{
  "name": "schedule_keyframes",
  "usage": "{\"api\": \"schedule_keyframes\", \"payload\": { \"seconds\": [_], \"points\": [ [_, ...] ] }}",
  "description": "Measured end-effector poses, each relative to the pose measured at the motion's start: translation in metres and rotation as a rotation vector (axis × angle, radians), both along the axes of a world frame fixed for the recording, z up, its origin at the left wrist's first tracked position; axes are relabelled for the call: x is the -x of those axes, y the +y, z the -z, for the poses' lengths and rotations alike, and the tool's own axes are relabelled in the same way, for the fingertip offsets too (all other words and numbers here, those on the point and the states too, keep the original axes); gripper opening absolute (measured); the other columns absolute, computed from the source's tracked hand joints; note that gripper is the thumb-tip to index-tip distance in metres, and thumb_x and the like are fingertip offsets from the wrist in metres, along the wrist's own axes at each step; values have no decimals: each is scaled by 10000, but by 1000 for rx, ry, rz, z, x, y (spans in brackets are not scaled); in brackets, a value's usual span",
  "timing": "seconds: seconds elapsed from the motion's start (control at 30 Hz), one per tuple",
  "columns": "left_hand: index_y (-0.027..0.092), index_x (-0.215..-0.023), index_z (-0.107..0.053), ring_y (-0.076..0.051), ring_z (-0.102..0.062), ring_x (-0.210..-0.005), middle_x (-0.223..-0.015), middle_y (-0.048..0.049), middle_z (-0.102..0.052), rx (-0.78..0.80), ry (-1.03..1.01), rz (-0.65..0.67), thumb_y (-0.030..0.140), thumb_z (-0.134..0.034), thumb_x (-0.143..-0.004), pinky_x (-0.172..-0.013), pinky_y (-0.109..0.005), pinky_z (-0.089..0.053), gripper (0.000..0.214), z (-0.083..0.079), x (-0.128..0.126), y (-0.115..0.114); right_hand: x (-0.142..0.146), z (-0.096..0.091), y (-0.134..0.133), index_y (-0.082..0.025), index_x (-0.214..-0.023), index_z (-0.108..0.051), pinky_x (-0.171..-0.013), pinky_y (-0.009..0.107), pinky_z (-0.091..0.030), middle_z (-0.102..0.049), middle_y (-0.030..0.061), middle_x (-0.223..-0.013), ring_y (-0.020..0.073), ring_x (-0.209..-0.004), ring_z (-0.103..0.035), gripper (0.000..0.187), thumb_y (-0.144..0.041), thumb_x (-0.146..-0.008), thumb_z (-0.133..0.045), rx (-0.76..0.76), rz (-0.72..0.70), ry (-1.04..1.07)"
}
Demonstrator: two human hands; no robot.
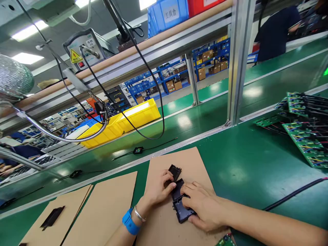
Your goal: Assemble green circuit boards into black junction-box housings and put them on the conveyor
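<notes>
Both my hands rest on a brown cardboard sheet [184,160] on the green bench. My left hand [158,188] has its fingers curled around a small black plastic housing piece [175,172] at its upper end. My right hand [205,206] grips a second black plastic housing [182,212], which is open on top and touches the first piece. The two parts lie end to end between my hands. A blue wristband [130,222] and a silver bangle sit on my left wrist.
Two more cardboard sheets [102,208] lie to the left, one bearing a black flat part [52,217]. Green circuit boards with wires [304,136] are stacked at the right. Yellow bins [138,116], hanging cables, a soldering station [84,48] and a distant person [276,30] stand beyond the conveyor.
</notes>
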State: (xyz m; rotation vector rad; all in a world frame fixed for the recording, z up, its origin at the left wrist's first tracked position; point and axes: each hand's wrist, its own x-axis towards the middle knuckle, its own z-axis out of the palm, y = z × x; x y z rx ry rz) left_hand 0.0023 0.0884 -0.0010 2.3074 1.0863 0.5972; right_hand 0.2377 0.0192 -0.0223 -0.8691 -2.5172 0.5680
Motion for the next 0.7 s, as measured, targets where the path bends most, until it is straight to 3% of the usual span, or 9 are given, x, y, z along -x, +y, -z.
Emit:
{"api": "schedule_keyframes", "payload": {
  "seconds": [0.17,0.33,0.47,0.57,0.7],
  "points": [
    [190,-754,-529,-228,-562,-1074,-1064,-90,-599,-51,39,1,367,-502,-924,-918,-369,-470,246,10,-3,-10,-3,-4,2,-197,-868,-544,-983,427,-331,-529,74,-1140,259,-1082,-464,212,-281,-692,-626,-5,-29,-26],
    [197,-760,-480,-226,-559,-992,-1028,-93,-557,-77,-10,-155,331,-482,-923,-903,-408,-469,211,21,-19,-18,-8,-15,8,-190,-836,-545,-920,403,-373,-525,72,-1056,247,-989,-471,223,-277,-660,-649,-14,-10,-136],
    [196,-829,-495,-247,-525,-1103,-1157,-110,-511,-70,-39,-217,323,-524,-893,-982,-437,-434,145,27,-25,-22,-4,-22,10,-183,-855,-576,-905,406,-389,-523,80,-1017,256,-973,-469,217,-319,-714,-668,-41,0,-232],
    [196,-895,-521,-258,-447,-1241,-1265,-110,-489,-73,-32,-184,279,-500,-897,-1071,-459,-366,85,25,-23,-18,-7,-35,6,-171,-922,-604,-938,414,-387,-529,108,-1104,275,-1043,-466,289,-408,-779,-685,-39,-25,-260],
    [211,-938,-578,-253,-358,-1342,-1259,-62,-564,-57,7,-75,247,-453,-916,-1155,-503,-244,133,21,-17,-7,-40,-63,-17,-173,-1001,-601,-986,438,-361,-502,123,-1186,300,-1157,-414,344,-424,-792,-705,33,18,-247]
  ]
}}
